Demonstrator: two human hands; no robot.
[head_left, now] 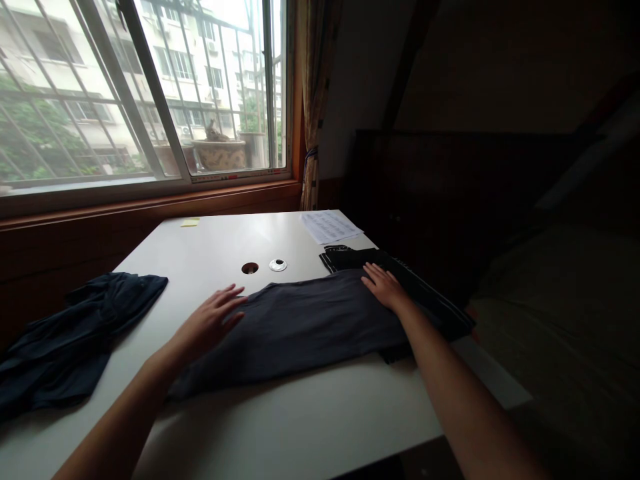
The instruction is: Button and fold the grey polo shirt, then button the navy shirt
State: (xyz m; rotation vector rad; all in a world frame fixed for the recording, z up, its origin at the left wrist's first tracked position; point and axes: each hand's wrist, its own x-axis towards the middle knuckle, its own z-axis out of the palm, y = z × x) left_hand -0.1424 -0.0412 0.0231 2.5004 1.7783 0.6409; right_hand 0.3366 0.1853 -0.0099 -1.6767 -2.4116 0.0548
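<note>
The right hand [384,287] is open and lies flat on one end of the dark grey cloth [305,320]. The cloth is on the white bench [220,247]. The left hand [213,317] is open too, by the other end; touching or not is hard to tell.

- Ahead of you, left: sliding window [160,93] with metal frame; wooden sill [215,192] beneath it.
- Outside it you see security bars, a pale apartment block [183,63], green foliage [37,137] and a patterned planter [220,155].
- Tied patterned curtain [315,87] hangs at the window's right edge.
- Dark wood panelling [75,233] runs below the sill.
- In front of you: white table [215,243], its top pierced by a round hole [250,268].
- Daylight enters from your left; the wall [367,67] right of the curtain is dim.
- Far right: deep shadow, dark furniture [440,193], details unreadable.
</note>
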